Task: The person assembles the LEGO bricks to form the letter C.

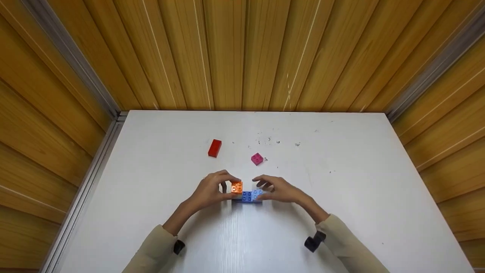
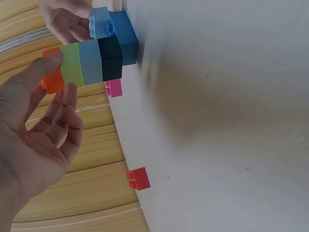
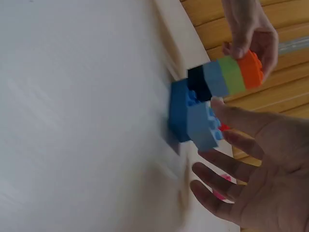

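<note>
My left hand [image 1: 208, 191] pinches the upper end of a stack of toy bricks, with the orange brick [image 1: 237, 187] on top. Below it come a lime green brick [image 2: 72, 64], a grey-blue one [image 2: 91, 62] and a dark one [image 2: 111, 59]. This stack stands on one end of a long blue brick [image 2: 127, 38] on the table. A light blue brick [image 3: 201, 126] sits at the other end of the blue brick. Beside it is my right hand [image 1: 282, 189], thumb tip right at the light blue brick and loosely extended fingers spread apart from it.
Farther back on the white table [image 1: 170, 151] lie a red brick [image 1: 215, 148] to the left and a pink brick [image 1: 257, 159] near the middle. Small dark marks dot the tabletop behind them. Wood-patterned walls [image 1: 227, 57] border the table's back and sides.
</note>
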A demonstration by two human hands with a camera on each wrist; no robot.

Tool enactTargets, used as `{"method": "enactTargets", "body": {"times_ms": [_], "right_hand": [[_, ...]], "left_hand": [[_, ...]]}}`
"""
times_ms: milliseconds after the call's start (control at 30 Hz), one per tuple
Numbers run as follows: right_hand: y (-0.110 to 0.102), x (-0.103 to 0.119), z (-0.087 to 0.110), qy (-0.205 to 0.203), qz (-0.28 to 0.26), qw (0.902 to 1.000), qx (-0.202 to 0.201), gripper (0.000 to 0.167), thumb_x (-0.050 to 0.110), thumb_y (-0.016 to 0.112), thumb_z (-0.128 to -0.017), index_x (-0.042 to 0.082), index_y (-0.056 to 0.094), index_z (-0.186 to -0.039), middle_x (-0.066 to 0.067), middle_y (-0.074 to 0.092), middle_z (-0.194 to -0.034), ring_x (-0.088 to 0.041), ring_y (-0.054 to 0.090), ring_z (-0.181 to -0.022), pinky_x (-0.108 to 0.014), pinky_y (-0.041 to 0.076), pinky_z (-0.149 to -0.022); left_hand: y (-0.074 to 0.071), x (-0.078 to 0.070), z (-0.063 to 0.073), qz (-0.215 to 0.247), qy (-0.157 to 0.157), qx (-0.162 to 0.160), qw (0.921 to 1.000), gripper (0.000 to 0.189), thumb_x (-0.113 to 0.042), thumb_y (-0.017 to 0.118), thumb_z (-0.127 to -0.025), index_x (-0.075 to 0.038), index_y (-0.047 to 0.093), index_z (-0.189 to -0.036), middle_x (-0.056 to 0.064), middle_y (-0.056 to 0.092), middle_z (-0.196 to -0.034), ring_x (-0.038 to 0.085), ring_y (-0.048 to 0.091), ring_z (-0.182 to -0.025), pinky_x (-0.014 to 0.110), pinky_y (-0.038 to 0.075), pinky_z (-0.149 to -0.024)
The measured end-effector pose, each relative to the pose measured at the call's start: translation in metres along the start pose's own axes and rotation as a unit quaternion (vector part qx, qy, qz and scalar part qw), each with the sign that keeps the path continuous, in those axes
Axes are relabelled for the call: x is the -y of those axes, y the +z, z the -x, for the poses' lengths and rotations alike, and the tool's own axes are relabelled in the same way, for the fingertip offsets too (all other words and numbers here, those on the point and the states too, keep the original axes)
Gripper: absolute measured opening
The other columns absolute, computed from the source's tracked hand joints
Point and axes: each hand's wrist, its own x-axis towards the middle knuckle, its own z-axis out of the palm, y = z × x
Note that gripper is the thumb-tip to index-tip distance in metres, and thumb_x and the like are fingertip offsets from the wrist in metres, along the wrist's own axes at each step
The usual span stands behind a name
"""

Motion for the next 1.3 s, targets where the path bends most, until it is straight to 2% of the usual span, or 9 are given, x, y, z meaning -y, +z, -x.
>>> {"method": "enactTargets", "body": {"times_ms": [100, 367, 500, 633, 733, 833, 1033, 1167, 1300], "right_hand": [[-0.022, -0.001, -0.011, -0.016, -0.009, 0.9996, 0.019, 0.052, 0.020, 0.071, -0.097, -0.006, 0.054, -0.139, -0.029, 0.065, -0.127, -0.043, 0.066, -0.114, -0.056, 0.054, -0.099], [-0.051, 0.007, -0.067, -0.066, 0.052, 0.9962, -0.023, 0.036, 0.008, 0.067, -0.098, -0.009, 0.061, -0.129, -0.029, 0.069, -0.116, -0.040, 0.068, -0.106, -0.050, 0.057, -0.093], [-0.046, 0.012, -0.093, -0.050, 0.123, 0.9907, -0.030, 0.035, 0.006, 0.066, -0.098, -0.004, 0.062, -0.131, -0.027, 0.068, -0.118, -0.039, 0.068, -0.106, -0.050, 0.057, -0.092], [-0.033, 0.016, -0.117, -0.017, 0.139, 0.9890, -0.046, 0.041, 0.012, 0.065, -0.100, 0.004, 0.059, -0.140, -0.022, 0.062, -0.133, -0.038, 0.060, -0.123, -0.052, 0.050, -0.104], [-0.020, 0.017, -0.134, -0.024, 0.153, 0.9865, -0.052, 0.048, 0.020, 0.063, -0.102, 0.009, 0.053, -0.148, -0.017, 0.055, -0.146, -0.036, 0.051, -0.135, -0.052, 0.042, -0.114], [-0.007, 0.018, -0.147, -0.049, 0.199, 0.9781, -0.035, 0.053, 0.026, 0.060, -0.104, 0.012, 0.047, -0.153, -0.015, 0.045, -0.158, -0.037, 0.043, -0.142, -0.055, 0.035, -0.119], [0.009, 0.011, -0.159, -0.086, 0.328, 0.9403, -0.033, 0.049, 0.018, 0.062, -0.102, 0.016, 0.052, -0.150, -0.016, 0.046, -0.158, -0.041, 0.048, -0.134, -0.060, 0.042, -0.108], [0.004, 0.004, -0.159, -0.066, 0.356, 0.9293, -0.071, 0.047, 0.014, 0.063, -0.102, 0.019, 0.056, -0.147, -0.014, 0.053, -0.153, -0.039, 0.051, -0.131, -0.058, 0.044, -0.107], [-0.013, -0.005, -0.152, -0.009, 0.366, 0.9250, -0.102, 0.046, 0.014, 0.063, -0.102, 0.022, 0.058, -0.146, -0.014, 0.057, -0.148, -0.038, 0.051, -0.130, -0.058, 0.043, -0.107]], "left_hand": [[-0.001, 0.001, 0.001, 0.008, -0.004, 0.000, 1.0000, 0.037, -0.026, 0.085, -0.085, -0.018, 0.076, -0.119, -0.001, 0.072, -0.104, 0.010, 0.062, -0.081, 0.021, 0.050, -0.070], [0.000, -0.001, 0.005, 0.006, -0.013, -0.010, 0.9998, 0.038, -0.025, 0.088, -0.081, -0.019, 0.078, -0.118, -0.003, 0.073, -0.098, 0.009, 0.061, -0.079, 0.020, 0.048, -0.069], [0.004, -0.004, 0.007, 0.006, -0.025, 0.004, 0.9997, 0.039, -0.028, 0.088, -0.080, -0.020, 0.079, -0.117, -0.004, 0.072, -0.094, 0.011, 0.062, -0.078, 0.019, 0.046, -0.067], [0.006, -0.007, 0.006, 0.014, -0.028, 0.018, 0.9993, 0.038, -0.030, 0.088, -0.081, -0.020, 0.079, -0.116, -0.005, 0.071, -0.090, 0.019, 0.064, -0.079, 0.019, 0.046, -0.068], [0.006, -0.009, 0.006, 0.016, -0.026, 0.016, 0.9994, 0.037, -0.028, 0.089, -0.079, -0.020, 0.080, -0.115, -0.004, 0.069, -0.086, 0.022, 0.065, -0.079, 0.020, 0.046, -0.068], [0.004, -0.010, 0.007, 0.013, -0.022, 0.016, 0.9995, 0.037, -0.026, 0.090, -0.078, -0.019, 0.081, -0.113, -0.003, 0.069, -0.085, 0.021, 0.065, -0.078, 0.020, 0.045, -0.067], [0.002, -0.011, 0.010, -0.004, -0.018, 0.017, 0.9997, 0.037, -0.025, 0.091, -0.077, -0.017, 0.081, -0.112, -0.002, 0.071, -0.085, 0.021, 0.065, -0.076, 0.021, 0.044, -0.066], [0.002, -0.011, 0.008, -0.005, -0.023, 0.017, 0.9996, 0.037, -0.026, 0.090, -0.077, -0.018, 0.081, -0.112, -0.004, 0.072, -0.088, 0.018, 0.065, -0.077, 0.021, 0.045, -0.066], [0.001, -0.011, 0.005, -0.007, -0.024, 0.017, 0.9995, 0.037, -0.026, 0.090, -0.077, -0.018, 0.081, -0.112, -0.004, 0.073, -0.089, 0.014, 0.064, -0.076, 0.021, 0.044, -0.064]]}}
